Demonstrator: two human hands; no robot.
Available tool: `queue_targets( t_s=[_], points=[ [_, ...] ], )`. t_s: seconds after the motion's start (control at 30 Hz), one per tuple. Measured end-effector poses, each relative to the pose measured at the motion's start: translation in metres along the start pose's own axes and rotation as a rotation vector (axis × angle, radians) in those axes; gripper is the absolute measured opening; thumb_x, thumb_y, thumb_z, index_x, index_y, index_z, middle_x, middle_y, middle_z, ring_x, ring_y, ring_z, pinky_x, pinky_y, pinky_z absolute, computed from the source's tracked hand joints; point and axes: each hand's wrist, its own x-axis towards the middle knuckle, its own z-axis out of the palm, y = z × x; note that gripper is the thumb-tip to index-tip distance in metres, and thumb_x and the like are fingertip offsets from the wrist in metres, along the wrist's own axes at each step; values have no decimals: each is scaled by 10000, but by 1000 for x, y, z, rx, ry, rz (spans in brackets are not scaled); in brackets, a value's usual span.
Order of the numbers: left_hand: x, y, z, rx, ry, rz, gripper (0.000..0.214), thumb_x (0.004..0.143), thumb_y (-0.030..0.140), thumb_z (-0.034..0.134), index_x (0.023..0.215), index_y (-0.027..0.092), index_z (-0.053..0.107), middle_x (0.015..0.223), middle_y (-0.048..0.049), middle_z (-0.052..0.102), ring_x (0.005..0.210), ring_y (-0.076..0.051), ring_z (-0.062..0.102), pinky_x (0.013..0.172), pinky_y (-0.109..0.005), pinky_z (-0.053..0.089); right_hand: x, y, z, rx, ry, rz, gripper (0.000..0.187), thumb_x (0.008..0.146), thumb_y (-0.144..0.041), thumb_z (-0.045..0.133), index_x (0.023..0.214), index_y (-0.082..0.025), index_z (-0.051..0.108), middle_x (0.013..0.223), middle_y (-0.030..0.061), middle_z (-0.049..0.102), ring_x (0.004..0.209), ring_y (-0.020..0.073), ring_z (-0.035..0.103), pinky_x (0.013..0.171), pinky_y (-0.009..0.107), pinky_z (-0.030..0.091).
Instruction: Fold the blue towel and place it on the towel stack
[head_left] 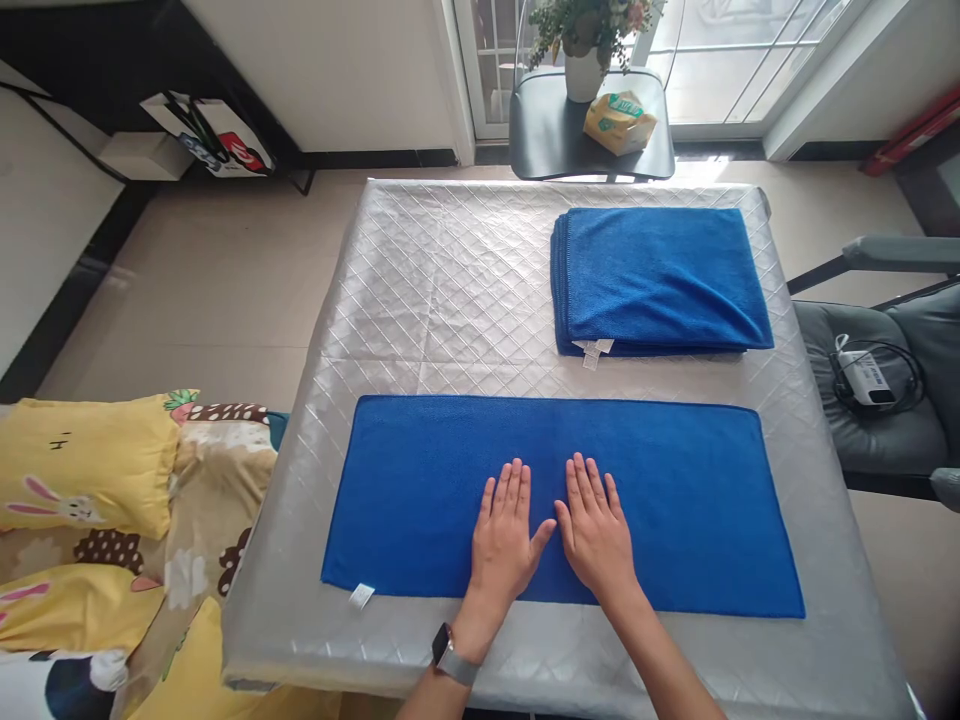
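Observation:
A blue towel (pixel 420 490) is spread out lengthwise across the near half of the table, with a small white label (pixel 361 596) sticking out at its lower left. Flat on its middle lies my left hand (pixel 504 540), fingers stretched and the thumb out to the side. Beside it my right hand (pixel 596 535) also rests flat on the cloth, the two thumbs almost meeting. Neither hand holds anything. Farther back on the right is a stack of folded blue towels (pixel 660 275), with white labels showing at its near left corner.
A silver quilted cover (pixel 390 300) drapes the table. Behind it stands a dark chair (pixel 540 130) bearing a flower pot (pixel 585 75) and a tissue pack (pixel 620 122). On the right, an armchair (pixel 817 330) holds a white adapter (pixel 862 375). Yellow pillows (pixel 90 465) lie at left.

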Motion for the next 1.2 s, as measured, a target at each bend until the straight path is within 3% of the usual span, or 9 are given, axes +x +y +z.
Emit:
queue_targets(
  t_s=[0.17, 0.27, 0.37, 0.53, 0.9, 1.2],
  points=[
    [-35, -86, -11, 54, 68, -257, 742, 1024, 546, 274, 1603, 134, 62, 1650, -148, 208, 1530, -292, 189, 1242, -533, 177, -28, 67, -10, -66, 10, 176, 663, 1049, -329, 293, 1614, -161, -11, 1649, 116, 213, 1531, 264, 174, 1233, 506, 183],
    [-61, -141, -19, 50, 123, -436, 700, 1039, 501, 240, 1602, 125, 65, 1653, -164, 188, 1535, -305, 157, 1233, -565, 176, -52, 119, -18, -89, 19, 351, 638, 1051, -372, 217, 1613, -110, 70, 1659, 139, 167, 1537, 280, 136, 1235, 524, 174],
    [-78, -170, -24, 11, 127, -505, 695, 1039, 491, 244, 1604, 129, 63, 1657, -160, 181, 1535, -303, 158, 1238, -559, 168, -74, 160, -24, -68, 2, 527, 686, 1034, -443, 163, 1599, -54, 147, 1656, 156, 174, 1536, 288, 139, 1239, 525, 160],
    [-81, -172, -25, -4, 147, -518, 713, 1031, 499, 278, 1606, 132, 74, 1658, -157, 189, 1534, -313, 162, 1238, -555, 175, -91, 186, -25, -28, 2, 630, 737, 1005, -476, 134, 1590, -29, 175, 1653, 153, 197, 1535, 277, 151, 1242, 510, 160],
    [-77, -170, -17, -1, 273, -474, 731, 1018, 516, 268, 1600, 102, 116, 1623, -198, 272, 1513, -324, 234, 1220, -558, 219, -89, 186, -21, -17, 95, 624, 718, 989, -455, 136, 1592, -72, 211, 1623, 149, 298, 1512, 258, 232, 1229, 484, 191],
    [-75, -169, -19, -36, 281, -497, 742, 999, 517, 254, 1592, 81, 160, 1607, -201, 304, 1507, -319, 253, 1226, -545, 219, -87, 189, -18, -9, 160, 610, 711, 983, -445, 132, 1575, -76, 272, 1590, 158, 360, 1493, 265, 275, 1209, 492, 214]
  ],
)
